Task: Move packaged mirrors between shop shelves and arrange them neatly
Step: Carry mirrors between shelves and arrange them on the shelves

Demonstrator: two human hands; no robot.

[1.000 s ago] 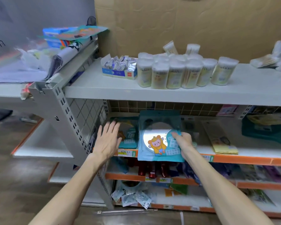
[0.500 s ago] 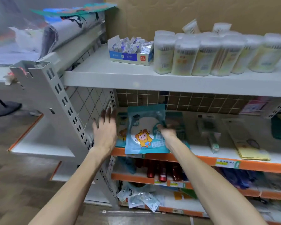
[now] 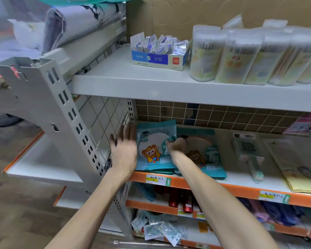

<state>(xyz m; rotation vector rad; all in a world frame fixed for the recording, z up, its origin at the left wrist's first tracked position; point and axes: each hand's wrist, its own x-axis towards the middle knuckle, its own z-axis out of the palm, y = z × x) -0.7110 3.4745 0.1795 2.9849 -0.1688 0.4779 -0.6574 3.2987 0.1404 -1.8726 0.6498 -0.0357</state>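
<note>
Pinched, seemingly at its right edge, in curled right hand [image 3: 176, 146]: teal plastic mirror packet with cartoon figure [image 3: 153, 151], lying at left end of orange-edged white shelf [image 3: 241, 190]. Left hand [image 3: 124, 152], fingers spread, at shelf's left corner.

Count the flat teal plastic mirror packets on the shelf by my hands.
2 showing: left teal packet, pinched by the right hand; right teal packet beside it, under that forearm. More may lie hidden beneath.

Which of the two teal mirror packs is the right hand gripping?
The left pack, with the yellow cartoon figure: the right hand pinches its right edge. The brown-figure pack lies to its right, unheld.
</note>
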